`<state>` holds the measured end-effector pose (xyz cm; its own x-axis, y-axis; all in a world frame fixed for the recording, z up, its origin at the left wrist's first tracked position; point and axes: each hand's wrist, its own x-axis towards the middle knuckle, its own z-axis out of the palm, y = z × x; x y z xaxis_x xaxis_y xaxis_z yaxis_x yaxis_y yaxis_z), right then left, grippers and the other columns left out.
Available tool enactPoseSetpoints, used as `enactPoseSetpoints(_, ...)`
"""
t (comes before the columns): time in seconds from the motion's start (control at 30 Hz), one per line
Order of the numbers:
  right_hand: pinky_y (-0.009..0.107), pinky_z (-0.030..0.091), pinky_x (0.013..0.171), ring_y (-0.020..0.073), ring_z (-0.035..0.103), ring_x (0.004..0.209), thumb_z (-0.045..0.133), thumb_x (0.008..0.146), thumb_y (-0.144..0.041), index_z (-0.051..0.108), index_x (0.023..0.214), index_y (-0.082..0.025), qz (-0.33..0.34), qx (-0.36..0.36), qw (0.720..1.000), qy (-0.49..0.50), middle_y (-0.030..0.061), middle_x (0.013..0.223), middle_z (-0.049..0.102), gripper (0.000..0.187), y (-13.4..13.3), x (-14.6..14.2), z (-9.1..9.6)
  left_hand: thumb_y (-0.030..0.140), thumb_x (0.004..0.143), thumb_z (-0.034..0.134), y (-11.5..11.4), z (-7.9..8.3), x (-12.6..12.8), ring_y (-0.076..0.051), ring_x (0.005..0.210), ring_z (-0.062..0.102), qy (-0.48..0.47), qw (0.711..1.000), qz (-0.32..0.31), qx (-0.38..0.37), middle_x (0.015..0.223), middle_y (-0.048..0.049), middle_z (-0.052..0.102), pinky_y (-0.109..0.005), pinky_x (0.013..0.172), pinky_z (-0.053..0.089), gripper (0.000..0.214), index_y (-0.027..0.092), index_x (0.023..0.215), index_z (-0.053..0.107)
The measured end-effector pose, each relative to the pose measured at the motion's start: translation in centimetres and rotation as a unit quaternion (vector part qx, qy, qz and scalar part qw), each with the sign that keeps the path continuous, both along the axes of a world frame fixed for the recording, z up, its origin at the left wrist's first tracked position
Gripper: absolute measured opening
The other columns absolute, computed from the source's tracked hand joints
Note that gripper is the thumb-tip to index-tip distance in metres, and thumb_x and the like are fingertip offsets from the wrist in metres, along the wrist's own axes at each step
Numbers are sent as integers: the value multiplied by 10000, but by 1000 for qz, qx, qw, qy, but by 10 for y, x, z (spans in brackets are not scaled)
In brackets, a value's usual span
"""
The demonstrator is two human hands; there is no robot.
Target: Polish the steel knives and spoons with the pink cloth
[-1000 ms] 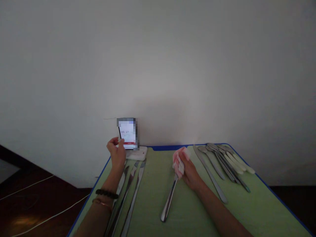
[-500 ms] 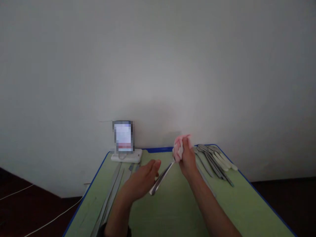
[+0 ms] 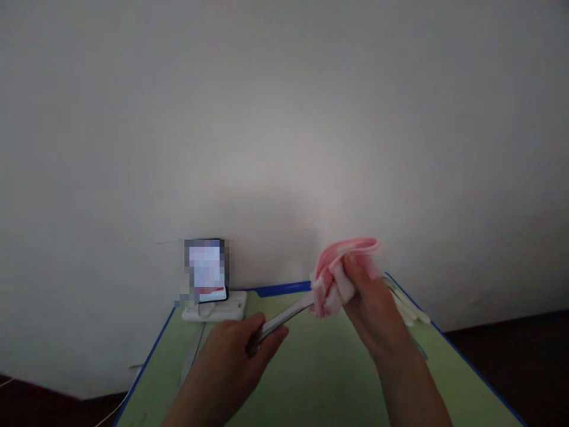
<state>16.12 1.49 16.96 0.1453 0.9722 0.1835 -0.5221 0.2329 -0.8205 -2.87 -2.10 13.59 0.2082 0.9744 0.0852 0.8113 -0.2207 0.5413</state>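
Note:
My left hand (image 3: 231, 356) is closed round the handle of a metal utensil (image 3: 284, 317), held up over the green table top (image 3: 311, 379). My right hand (image 3: 373, 302) grips a pink and white cloth (image 3: 338, 276) that is wrapped round the utensil's far end, so that end is hidden. Both hands are raised above the table, close together at the middle.
A phone (image 3: 207, 270) stands against the wall on a white base (image 3: 216, 308) at the table's back left. A knife (image 3: 192, 359) lies along the left side. White-handled cutlery (image 3: 411, 308) shows behind my right hand. The table has a blue edge (image 3: 280, 289).
My left hand left the phone, came to the middle and closed on the utensil's handle. My right hand lifted the cloth and the utensil off the table. The view tilted up.

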Motion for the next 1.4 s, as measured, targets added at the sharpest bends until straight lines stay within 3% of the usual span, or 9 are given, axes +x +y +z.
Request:
enactPoseSetpoints(0.23,183,489,513,76,565,522,716,699,-372,580,738,-176,-100,0,985,140,-43,626,617,241,4,10,13,564,832,482,-6,15,-3,-140,472,531,-65,997,-19,45,548,25,618,-215,468,368,372,257,758,679)
enactPoseSetpoints(0.37,133,434,463,34,499,468,711,707,-358,545,749,-189,-64,41,973,216,-90,569,528,241,2,8,17,521,884,431,-11,16,-5,-171,625,632,-75,994,-56,47,743,-2,721,-223,575,443,389,287,855,740)
enactPoseSetpoints(0.5,120,368,409,16,404,405,740,668,-382,525,746,-189,-51,73,969,232,-120,512,430,300,-10,5,21,520,908,375,-22,18,-4,-146,507,567,-43,996,-62,56,562,2,633,-224,524,386,471,252,792,745)
enactPoseSetpoints(0.7,240,485,552,88,500,452,580,736,-603,523,755,-202,-114,26,979,165,-83,516,494,405,-17,-21,16,539,893,352,-29,31,-3,-115,411,408,-68,995,-58,35,429,50,400,-222,468,275,499,222,778,719)
enactPoseSetpoints(0.83,233,425,491,126,529,508,428,717,-763,541,694,-195,16,19,999,24,-18,528,530,580,-25,-54,2,533,892,309,-30,30,4,-114,432,341,-126,991,-35,1,458,55,329,-220,454,241,514,192,666,619)
enactPoseSetpoints(0.93,237,377,481,118,466,483,380,683,-812,515,629,-195,106,-15,987,-116,-20,506,491,633,-29,-58,-3,500,903,274,-32,30,9,-118,457,337,-147,989,-16,-9,483,49,350,-222,463,248,502,188,616,542)
enactPoseSetpoints(1.07,242,349,515,118,448,537,461,701,-750,514,604,-177,65,-28,976,-208,-16,537,505,583,-19,-31,0,507,905,319,-33,35,7,-124,505,398,-106,993,-39,-23,520,49,395,-221,510,276,461,183,707,581)
enactPoseSetpoints(1.23,249,413,539,132,528,542,674,681,-542,597,649,-170,75,-18,997,-17,-16,564,594,382,0,-1,3,564,905,293,-32,35,1,-100,426,322,-106,985,-69,-114,465,81,325,-196,434,231,503,183,837,614)
enactPoseSetpoints(1.4,278,510,730,158,650,770,646,729,-369,675,771,-202,89,11,969,232,4,782,711,175,-2,8,18,547,910,322,-36,40,3,-87,386,356,-128,978,-77,-143,411,81,398,-165,414,290,479,163,912,609)
